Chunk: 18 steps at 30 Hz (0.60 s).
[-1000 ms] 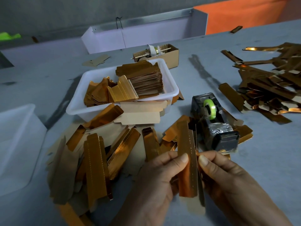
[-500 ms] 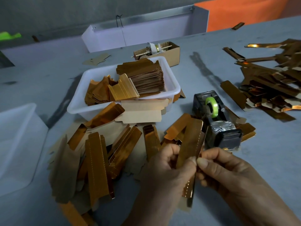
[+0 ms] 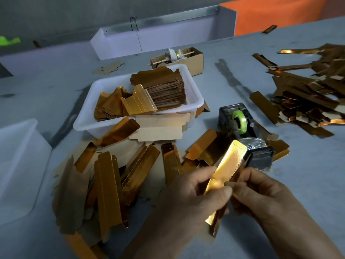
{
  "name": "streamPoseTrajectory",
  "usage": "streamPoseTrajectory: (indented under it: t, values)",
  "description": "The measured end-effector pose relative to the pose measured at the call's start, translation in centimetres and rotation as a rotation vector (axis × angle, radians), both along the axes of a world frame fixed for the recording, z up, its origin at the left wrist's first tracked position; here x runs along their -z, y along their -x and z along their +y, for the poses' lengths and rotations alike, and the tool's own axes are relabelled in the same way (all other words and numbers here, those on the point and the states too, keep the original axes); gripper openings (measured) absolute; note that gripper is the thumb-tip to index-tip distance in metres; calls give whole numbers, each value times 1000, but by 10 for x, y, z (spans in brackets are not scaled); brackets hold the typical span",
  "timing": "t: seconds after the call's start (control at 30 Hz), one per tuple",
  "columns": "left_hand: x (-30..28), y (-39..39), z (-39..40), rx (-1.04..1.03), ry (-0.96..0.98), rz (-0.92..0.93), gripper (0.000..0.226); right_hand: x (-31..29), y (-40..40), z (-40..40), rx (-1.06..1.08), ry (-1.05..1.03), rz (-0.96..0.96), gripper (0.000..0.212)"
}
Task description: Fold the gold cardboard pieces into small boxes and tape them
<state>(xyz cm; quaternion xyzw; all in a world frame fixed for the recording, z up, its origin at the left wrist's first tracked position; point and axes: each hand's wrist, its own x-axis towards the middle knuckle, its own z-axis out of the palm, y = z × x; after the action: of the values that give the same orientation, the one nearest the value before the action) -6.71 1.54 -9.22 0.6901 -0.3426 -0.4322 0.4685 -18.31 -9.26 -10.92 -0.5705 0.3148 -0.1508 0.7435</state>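
Observation:
A long gold cardboard piece (image 3: 226, 165) stands tilted between my hands, its shiny face catching the light and its top leaning right toward the black tape dispenser (image 3: 244, 135) with a green roll. My left hand (image 3: 194, 199) pinches the piece's lower half with thumb and fingers. From the right, my right hand (image 3: 261, 191) grips its folded edge. The piece's lower end sticks out below my fingers.
Loose gold and brown pieces (image 3: 108, 184) lie heaped at the left front. A white tub (image 3: 194, 94) behind holds stacked flat pieces. Another gold pile (image 3: 308, 94) lies at the right. A clear bin (image 3: 20, 165) stands at far left, a small brown box (image 3: 194, 60) behind the tub.
The gold piece has turned from upright and flat to tilted right and partly folded lengthwise; both hands shifted up along it and its face now reflects bright light.

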Motion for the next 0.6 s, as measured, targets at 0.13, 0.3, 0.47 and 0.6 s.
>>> streamPoseTrajectory:
  t: [0.13,0.3,0.47,0.6]
  values:
    - [2,-3,0,-17,-17,29,50,5,0,1,-4,-26,-14,21]
    - [-2,-9,0,51,-46,48,45,6,1,-3,52,-109,-127,46]
    - [-8,-15,-3,-92,-41,-199,55,5,2,-7,108,-158,-141,39]
    - [-13,-18,-1,-83,-33,-373,46,2,5,-9,64,-96,-130,58]
